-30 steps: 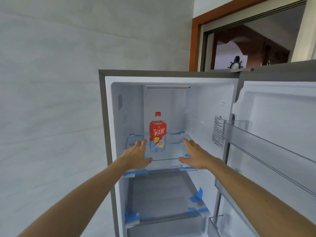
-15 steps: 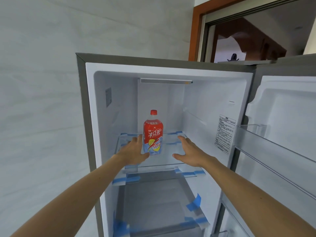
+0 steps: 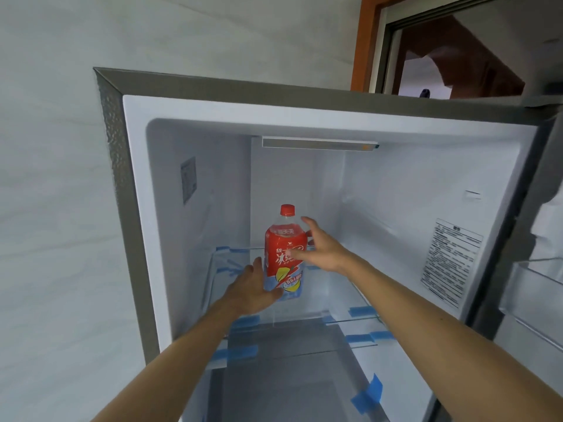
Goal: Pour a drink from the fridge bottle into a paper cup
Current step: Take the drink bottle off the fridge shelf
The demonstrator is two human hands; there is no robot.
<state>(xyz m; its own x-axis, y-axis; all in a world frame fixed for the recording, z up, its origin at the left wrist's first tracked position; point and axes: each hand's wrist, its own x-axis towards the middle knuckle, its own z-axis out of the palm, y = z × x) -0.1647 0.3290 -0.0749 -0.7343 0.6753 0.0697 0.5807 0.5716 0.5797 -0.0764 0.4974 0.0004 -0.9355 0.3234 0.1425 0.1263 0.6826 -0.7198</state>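
A drink bottle (image 3: 285, 254) with a red cap and a red, blue and yellow label stands upright on the glass shelf (image 3: 335, 300) inside the open fridge. My left hand (image 3: 251, 289) is at the bottle's lower left side, fingers spread, touching or nearly touching it. My right hand (image 3: 320, 248) is at its upper right side, fingers apart around the shoulder, thumb across the label. Neither hand has closed on it. No paper cup is in view.
The fridge body (image 3: 140, 239) stands against a pale wall (image 3: 54, 178). Its open door (image 3: 542, 269) with clear door shelves is at the right. Blue tape strips mark the glass shelf's edges. A lower grey compartment (image 3: 292, 376) lies below. A wooden-framed doorway (image 3: 441, 47) is behind.
Both hands have reached deeper into the fridge and come up against the bottle's sides; the right hand rose to its shoulder. The camera has moved closer.
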